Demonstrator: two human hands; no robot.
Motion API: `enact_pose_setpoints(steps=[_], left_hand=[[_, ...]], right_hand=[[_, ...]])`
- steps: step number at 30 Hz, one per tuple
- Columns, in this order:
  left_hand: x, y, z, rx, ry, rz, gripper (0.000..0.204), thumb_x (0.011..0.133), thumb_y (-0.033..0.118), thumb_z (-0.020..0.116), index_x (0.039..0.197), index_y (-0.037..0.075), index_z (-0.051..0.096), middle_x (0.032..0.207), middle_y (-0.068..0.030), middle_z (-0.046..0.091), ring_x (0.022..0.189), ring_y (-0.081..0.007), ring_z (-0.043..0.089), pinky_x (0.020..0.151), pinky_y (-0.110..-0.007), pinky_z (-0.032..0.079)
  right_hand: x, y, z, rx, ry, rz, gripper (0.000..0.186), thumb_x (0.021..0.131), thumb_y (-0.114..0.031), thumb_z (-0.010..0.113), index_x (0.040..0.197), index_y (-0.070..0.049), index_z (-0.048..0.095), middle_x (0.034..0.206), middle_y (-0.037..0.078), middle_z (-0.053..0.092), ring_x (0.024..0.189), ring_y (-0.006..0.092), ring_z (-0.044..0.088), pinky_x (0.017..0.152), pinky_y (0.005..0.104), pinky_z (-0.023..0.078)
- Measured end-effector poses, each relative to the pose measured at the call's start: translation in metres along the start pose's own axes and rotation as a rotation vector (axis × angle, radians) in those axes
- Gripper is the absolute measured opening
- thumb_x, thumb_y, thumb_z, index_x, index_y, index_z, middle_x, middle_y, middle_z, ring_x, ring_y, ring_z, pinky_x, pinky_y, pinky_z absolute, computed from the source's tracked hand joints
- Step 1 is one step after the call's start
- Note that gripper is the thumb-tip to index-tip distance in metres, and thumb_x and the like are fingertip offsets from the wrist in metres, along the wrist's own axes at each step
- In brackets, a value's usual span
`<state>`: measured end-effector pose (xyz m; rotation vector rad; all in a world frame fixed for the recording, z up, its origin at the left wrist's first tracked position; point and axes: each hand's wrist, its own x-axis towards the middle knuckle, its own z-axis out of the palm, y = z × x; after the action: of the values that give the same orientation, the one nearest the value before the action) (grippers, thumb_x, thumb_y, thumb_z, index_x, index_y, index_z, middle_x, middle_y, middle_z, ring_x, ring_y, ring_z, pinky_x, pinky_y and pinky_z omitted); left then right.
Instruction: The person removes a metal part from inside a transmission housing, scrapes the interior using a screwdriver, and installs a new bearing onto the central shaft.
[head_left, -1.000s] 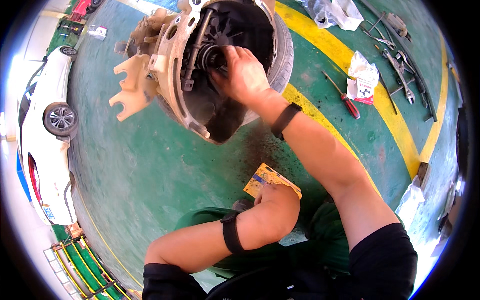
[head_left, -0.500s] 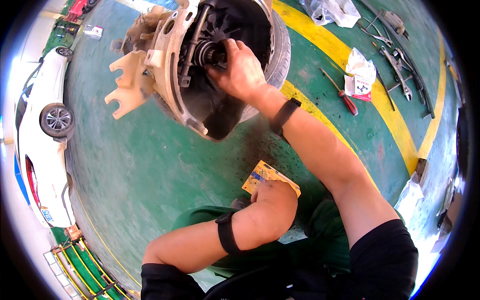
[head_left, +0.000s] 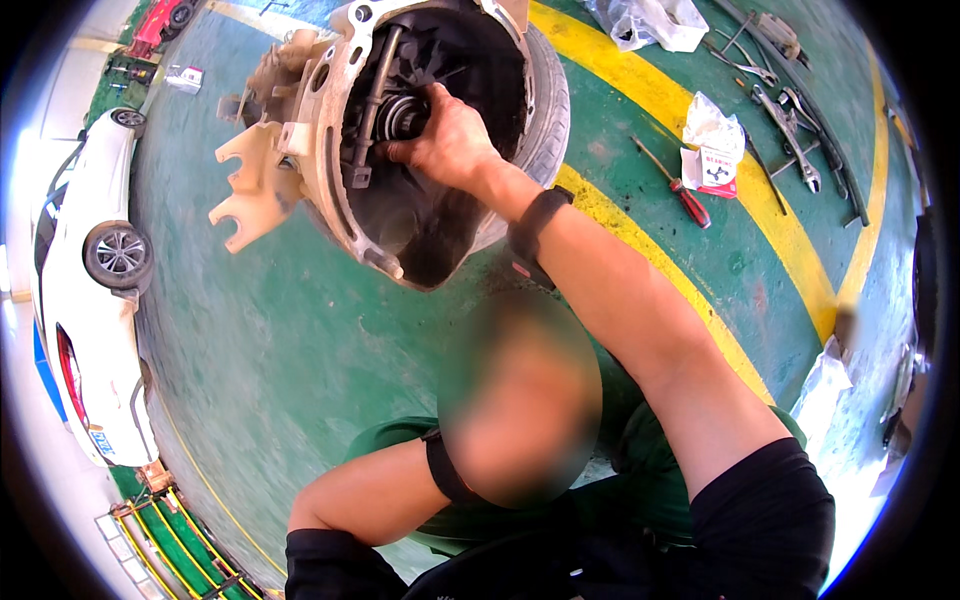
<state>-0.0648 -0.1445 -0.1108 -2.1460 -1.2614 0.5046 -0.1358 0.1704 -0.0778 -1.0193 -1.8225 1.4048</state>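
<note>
A gearbox bell housing [head_left: 322, 165] with a pale, dirty metal rim lies against a tyre [head_left: 551, 115], its dark cavity facing me. Inside it, my right hand [head_left: 452, 143] reaches in and grips a round release bearing [head_left: 401, 116], thumb below and fingers over the far side. A metal fork shaft [head_left: 377, 108] runs across the cavity just left of the bearing. My left hand [head_left: 530, 375] is low in front of my knees, smeared by a blur that hides its fingers and anything in them.
At right on the green floor lie a red-handled screwdriver [head_left: 690, 203], a small bearing box [head_left: 712, 170], plastic bags [head_left: 655, 22] and wrenches [head_left: 785, 135]. A tan forked bracket [head_left: 255, 185] juts from the housing's left. A white car [head_left: 85, 260] stands far left.
My right hand has shifted slightly left and down in view, still at the bearing. The yellow card-like piece by my left hand is now lost in the blur.
</note>
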Motion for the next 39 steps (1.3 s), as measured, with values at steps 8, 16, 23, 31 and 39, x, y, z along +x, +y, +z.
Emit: enact_pose_setpoints(steps=[8,16,23,31,39], left_hand=[[0.005,0.002,0.012,0.223,0.041,0.018,0.009,0.087,0.015,0.066,0.088,0.01,0.072,0.085,-0.0067,0.068,0.079,-0.0212,0.066,0.065,-0.034,0.053],[0.081,-0.085,-0.037,-0.943,-0.861,0.213,0.015,0.085,0.01,0.065,0.094,0.006,0.076,0.093,-0.0132,0.075,0.088,-0.0279,0.075,0.07,-0.04,0.058],[0.023,-0.034,-0.004,-0.078,0.013,0.08,0.023,0.102,0.017,0.052,0.092,0.005,0.069,0.082,-0.0061,0.066,0.072,-0.0163,0.063,0.068,-0.03,0.054],[0.017,-0.019,0.004,-0.123,0.054,0.007,0.025,0.103,0.018,0.05,0.098,0.003,0.069,0.089,-0.0088,0.069,0.079,-0.0191,0.067,0.074,-0.031,0.057],[0.075,-0.076,-0.034,-0.657,-0.7,0.174,0.016,0.091,0.017,0.066,0.099,0.006,0.075,0.091,-0.0076,0.073,0.086,-0.022,0.073,0.07,-0.032,0.057]], right_hand=[[0.011,0.01,-0.002,0.174,-0.035,-0.012,0.089,0.067,-0.034,0.093,0.134,0.011,0.054,0.121,0.024,0.071,0.117,0.0341,0.067,0.104,0.0379,0.051],[0.047,0.018,-0.012,0.391,0.046,0.384,0.05,0.079,-0.033,0.08,0.107,0.008,0.075,0.102,0.017,0.076,0.089,0.0266,0.072,0.083,0.0368,0.057],[0.068,0.013,-0.024,0.422,-0.069,0.376,0.045,0.075,-0.032,0.088,0.098,0.005,0.076,0.096,0.012,0.076,0.088,0.0267,0.072,0.074,0.04,0.06],[0.075,0.018,-0.02,0.008,-0.092,0.199,0.057,0.084,-0.048,0.078,0.115,-0.001,0.076,0.114,0.017,0.075,0.104,0.0288,0.073,0.092,0.0328,0.057],[0.067,0.007,-0.013,0.015,0.077,0.219,0.049,0.08,-0.037,0.083,0.105,0.005,0.076,0.101,0.016,0.075,0.093,0.0249,0.072,0.085,0.0357,0.056]])
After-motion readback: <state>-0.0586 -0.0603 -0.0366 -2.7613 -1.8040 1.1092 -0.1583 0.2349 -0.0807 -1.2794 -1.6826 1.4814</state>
